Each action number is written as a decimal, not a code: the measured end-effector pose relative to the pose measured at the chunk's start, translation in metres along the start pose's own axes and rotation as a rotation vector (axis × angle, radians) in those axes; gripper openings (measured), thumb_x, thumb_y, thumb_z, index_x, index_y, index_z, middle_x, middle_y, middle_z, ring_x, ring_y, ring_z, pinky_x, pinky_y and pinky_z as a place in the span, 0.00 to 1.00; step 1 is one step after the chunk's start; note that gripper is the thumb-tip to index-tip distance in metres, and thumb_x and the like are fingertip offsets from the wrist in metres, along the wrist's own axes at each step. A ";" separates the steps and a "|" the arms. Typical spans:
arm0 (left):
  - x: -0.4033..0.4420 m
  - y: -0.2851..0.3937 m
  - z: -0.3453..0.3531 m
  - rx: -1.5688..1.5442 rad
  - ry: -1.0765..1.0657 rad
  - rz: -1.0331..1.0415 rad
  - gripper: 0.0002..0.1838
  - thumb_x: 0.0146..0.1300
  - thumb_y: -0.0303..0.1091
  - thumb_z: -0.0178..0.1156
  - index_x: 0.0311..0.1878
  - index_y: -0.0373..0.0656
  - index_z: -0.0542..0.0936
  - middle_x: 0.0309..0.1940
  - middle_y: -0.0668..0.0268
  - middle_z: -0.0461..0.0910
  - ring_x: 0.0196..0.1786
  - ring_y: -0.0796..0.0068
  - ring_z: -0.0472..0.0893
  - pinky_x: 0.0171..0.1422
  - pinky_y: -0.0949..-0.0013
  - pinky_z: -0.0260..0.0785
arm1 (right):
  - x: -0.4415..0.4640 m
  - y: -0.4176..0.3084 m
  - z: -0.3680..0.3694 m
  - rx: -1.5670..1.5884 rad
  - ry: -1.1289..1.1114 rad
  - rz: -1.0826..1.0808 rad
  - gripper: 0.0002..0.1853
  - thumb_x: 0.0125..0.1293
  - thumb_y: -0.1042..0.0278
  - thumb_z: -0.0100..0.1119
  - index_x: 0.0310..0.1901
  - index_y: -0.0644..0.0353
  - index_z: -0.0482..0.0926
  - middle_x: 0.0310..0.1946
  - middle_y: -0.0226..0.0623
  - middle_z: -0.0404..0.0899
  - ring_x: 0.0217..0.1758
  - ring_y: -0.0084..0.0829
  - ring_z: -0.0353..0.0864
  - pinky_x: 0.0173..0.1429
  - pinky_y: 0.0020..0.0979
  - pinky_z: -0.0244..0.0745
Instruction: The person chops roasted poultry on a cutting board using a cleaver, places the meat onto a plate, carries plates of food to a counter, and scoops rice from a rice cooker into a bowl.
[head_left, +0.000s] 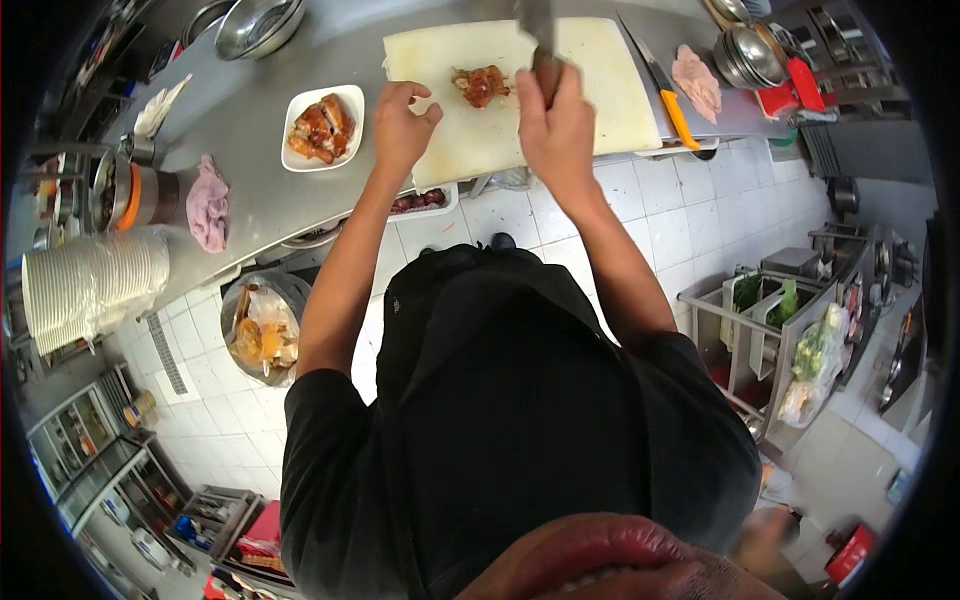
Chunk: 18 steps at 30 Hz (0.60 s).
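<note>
My right hand (558, 125) is wrapped round the dark handle of a cleaver (537, 22), its blade pointing away from me and partly cut off by the top edge. Under it lies a pale cutting board (430, 150). A small piece of browned roast meat (481, 87), perhaps poultry, rests on the board between my hands. My left hand (404, 128) hovers at the board's left side, thumb and fingers curled but apart, nothing in them. Left of that hand, a white square bowl (290, 152) holds more glossy roast meat (322, 128).
An orange-handled knife (676, 118) lies at the board's right edge, beside a pink cloth (696, 84). Metal bowls (750, 58) stand farther right. Another cloth (208, 204) and stacked white containers (92, 285) are left. A lined bin (268, 325) stands below the counter.
</note>
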<state>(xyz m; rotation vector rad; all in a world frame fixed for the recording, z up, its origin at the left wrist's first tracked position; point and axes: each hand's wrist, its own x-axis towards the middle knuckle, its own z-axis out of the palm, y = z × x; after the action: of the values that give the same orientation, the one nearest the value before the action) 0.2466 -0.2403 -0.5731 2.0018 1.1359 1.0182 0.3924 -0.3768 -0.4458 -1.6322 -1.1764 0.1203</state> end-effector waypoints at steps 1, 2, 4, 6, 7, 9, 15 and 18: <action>-0.003 -0.001 0.001 -0.014 0.001 0.010 0.13 0.48 0.30 0.71 0.38 0.41 0.83 0.40 0.59 0.80 0.44 0.59 0.81 0.51 0.59 0.76 | 0.007 -0.009 0.000 0.061 0.015 0.057 0.16 0.72 0.65 0.59 0.48 0.68 0.66 0.24 0.49 0.80 0.27 0.56 0.83 0.31 0.45 0.75; -0.004 -0.002 0.004 -0.029 0.001 0.023 0.14 0.47 0.30 0.72 0.39 0.41 0.82 0.41 0.59 0.80 0.43 0.59 0.81 0.50 0.59 0.76 | 0.011 -0.011 0.002 0.092 0.028 0.057 0.16 0.73 0.64 0.57 0.47 0.68 0.66 0.25 0.51 0.81 0.27 0.56 0.83 0.31 0.46 0.75; -0.007 -0.001 0.012 -0.022 0.001 0.031 0.16 0.48 0.30 0.73 0.41 0.40 0.81 0.41 0.59 0.80 0.42 0.60 0.81 0.49 0.59 0.76 | 0.008 0.002 0.012 -0.034 -0.086 0.123 0.16 0.73 0.63 0.54 0.47 0.70 0.66 0.27 0.55 0.82 0.29 0.57 0.84 0.33 0.50 0.76; -0.006 0.004 0.022 0.023 0.003 0.028 0.17 0.50 0.31 0.73 0.43 0.40 0.81 0.42 0.59 0.80 0.41 0.62 0.82 0.46 0.61 0.77 | -0.018 0.054 0.036 -0.354 -0.329 0.239 0.17 0.73 0.61 0.53 0.47 0.71 0.66 0.29 0.60 0.83 0.32 0.58 0.84 0.37 0.53 0.77; -0.008 0.003 0.028 0.005 -0.030 0.010 0.18 0.48 0.30 0.73 0.43 0.40 0.80 0.43 0.58 0.78 0.44 0.59 0.81 0.49 0.59 0.76 | -0.028 0.073 0.041 -0.371 -0.419 0.284 0.18 0.73 0.60 0.52 0.47 0.71 0.66 0.31 0.62 0.82 0.35 0.59 0.84 0.40 0.55 0.77; -0.004 -0.002 0.044 -0.029 -0.087 -0.016 0.21 0.46 0.30 0.71 0.44 0.41 0.77 0.45 0.56 0.75 0.48 0.53 0.79 0.54 0.55 0.74 | -0.029 0.098 0.046 -0.404 -0.590 0.364 0.20 0.73 0.58 0.52 0.47 0.72 0.67 0.33 0.66 0.82 0.39 0.62 0.84 0.46 0.57 0.77; -0.005 0.013 0.054 0.040 -0.094 -0.056 0.31 0.45 0.31 0.72 0.54 0.39 0.71 0.51 0.51 0.70 0.55 0.48 0.75 0.60 0.55 0.71 | -0.023 0.102 0.039 -0.230 -0.599 0.476 0.21 0.71 0.56 0.53 0.46 0.71 0.71 0.37 0.67 0.82 0.45 0.63 0.82 0.52 0.55 0.76; 0.003 0.019 0.053 0.112 -0.096 -0.042 0.38 0.44 0.32 0.74 0.60 0.38 0.68 0.56 0.49 0.66 0.59 0.46 0.73 0.63 0.55 0.71 | -0.027 0.089 0.017 -0.256 -0.507 0.434 0.21 0.71 0.56 0.54 0.48 0.71 0.71 0.34 0.62 0.83 0.38 0.55 0.86 0.46 0.50 0.79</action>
<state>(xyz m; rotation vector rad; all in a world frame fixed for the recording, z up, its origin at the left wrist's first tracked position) 0.3005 -0.2536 -0.5842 2.0814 1.2014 0.8440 0.4235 -0.3795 -0.5349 -2.1455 -1.2209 0.7210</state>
